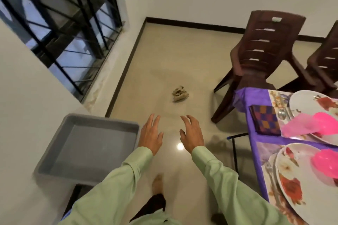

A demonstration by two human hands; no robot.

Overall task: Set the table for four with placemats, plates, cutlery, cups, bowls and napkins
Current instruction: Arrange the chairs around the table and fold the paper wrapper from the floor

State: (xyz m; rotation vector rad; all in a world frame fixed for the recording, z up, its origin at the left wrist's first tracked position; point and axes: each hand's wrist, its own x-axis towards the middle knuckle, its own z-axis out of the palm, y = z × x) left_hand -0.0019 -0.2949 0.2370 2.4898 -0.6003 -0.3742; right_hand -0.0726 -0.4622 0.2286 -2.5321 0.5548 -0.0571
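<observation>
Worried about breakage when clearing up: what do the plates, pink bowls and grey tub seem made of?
Plates: glossy white with printed red flowers, probably ceramic or melamine; the look leaves it open. Pink bowls: bright, slightly translucent, likely plastic. Grey tub: matte, moulded with a rounded rim, likely plastic.

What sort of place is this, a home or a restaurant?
Most likely the dining area of a home: a table with a purple cloth and floral plates, brown plastic chairs beside it, and a barred window.
</observation>
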